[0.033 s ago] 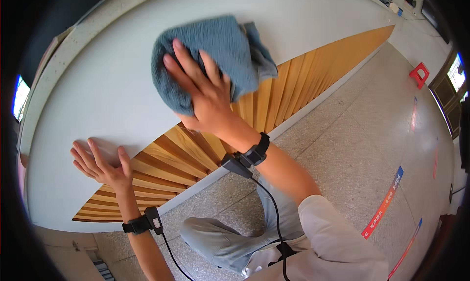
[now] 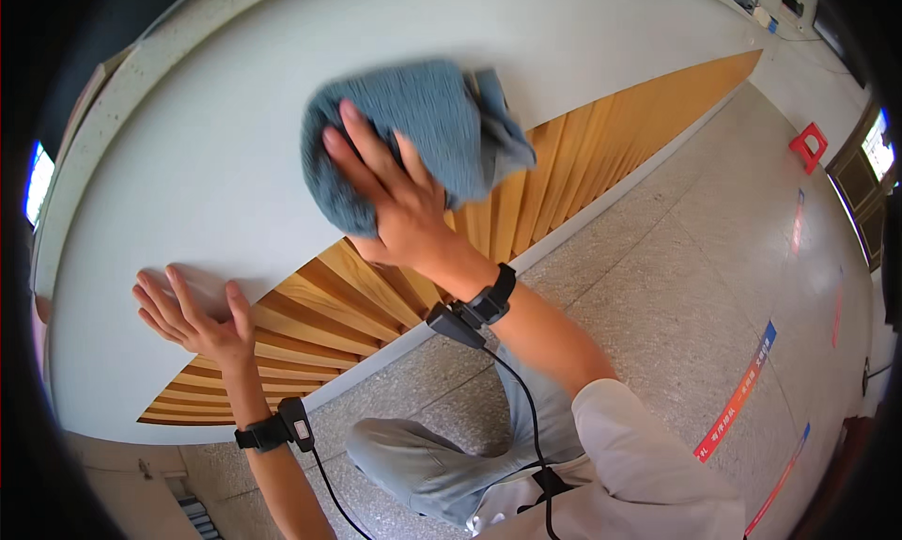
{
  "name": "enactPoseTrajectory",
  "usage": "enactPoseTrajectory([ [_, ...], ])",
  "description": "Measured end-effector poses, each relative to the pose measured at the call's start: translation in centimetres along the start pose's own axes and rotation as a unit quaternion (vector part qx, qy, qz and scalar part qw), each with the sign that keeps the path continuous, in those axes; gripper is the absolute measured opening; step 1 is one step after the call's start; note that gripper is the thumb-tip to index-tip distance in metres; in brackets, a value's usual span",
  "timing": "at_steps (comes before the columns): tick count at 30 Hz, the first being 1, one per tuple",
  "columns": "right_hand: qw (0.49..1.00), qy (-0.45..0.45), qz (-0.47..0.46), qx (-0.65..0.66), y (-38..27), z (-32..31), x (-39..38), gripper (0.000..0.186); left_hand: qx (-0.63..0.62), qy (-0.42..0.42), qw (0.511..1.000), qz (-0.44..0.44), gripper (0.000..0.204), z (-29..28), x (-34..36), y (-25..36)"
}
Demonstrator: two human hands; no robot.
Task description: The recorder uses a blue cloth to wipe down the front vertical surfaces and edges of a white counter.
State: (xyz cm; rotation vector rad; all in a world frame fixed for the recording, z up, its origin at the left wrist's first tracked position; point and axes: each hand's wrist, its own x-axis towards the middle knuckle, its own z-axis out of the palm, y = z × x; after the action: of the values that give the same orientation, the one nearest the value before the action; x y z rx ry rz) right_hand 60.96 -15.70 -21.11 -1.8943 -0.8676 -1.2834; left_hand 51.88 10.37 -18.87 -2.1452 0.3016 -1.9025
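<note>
My right hand (image 2: 395,192) presses a folded grey-blue cloth (image 2: 437,117) against the upper white surface of a counter front (image 2: 197,136), its fingers bent into the fabric. The cloth overlaps the top of a fan of wooden slats (image 2: 329,305) set into the panel. My left hand (image 2: 197,314) rests on the white surface at the lower left, fingers spread, beside the left part of the slats. Both wrists wear black strapped devices with cables.
My bent legs (image 2: 423,465) are on a speckled tile floor (image 2: 639,286) below the panel. Red-and-blue floor strips (image 2: 733,394) lie on the right. A red stool (image 2: 808,148) stands at the far right, near a dark door (image 2: 869,211).
My right hand and the cloth have shifted slightly down and to the right. My left hand stays where it was.
</note>
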Motion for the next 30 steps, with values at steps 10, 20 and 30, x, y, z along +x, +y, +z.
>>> enactPoseTrajectory([
  [10, 0.954, -0.106, 0.264, -0.1, -2.4, 12.5, -36.2, 0.085, 0.008, -0.019, 1.0, 0.012, 0.063, 0.1, -0.2, 0.9],
  [20, 0.601, 0.2, 0.693, 0.344, -2.9, 13.4, -38.4, 0.065, 0.015, -0.026, 1.0, 0.01, 0.065, 0.6, -0.2, 0.9],
  [30, 0.297, 0.248, 0.666, 0.638, -6.4, -2.9, -12.6, 0.045, -0.004, -0.044, 0.998, -0.038, 0.067, -0.4, -1.1, 0.2],
])
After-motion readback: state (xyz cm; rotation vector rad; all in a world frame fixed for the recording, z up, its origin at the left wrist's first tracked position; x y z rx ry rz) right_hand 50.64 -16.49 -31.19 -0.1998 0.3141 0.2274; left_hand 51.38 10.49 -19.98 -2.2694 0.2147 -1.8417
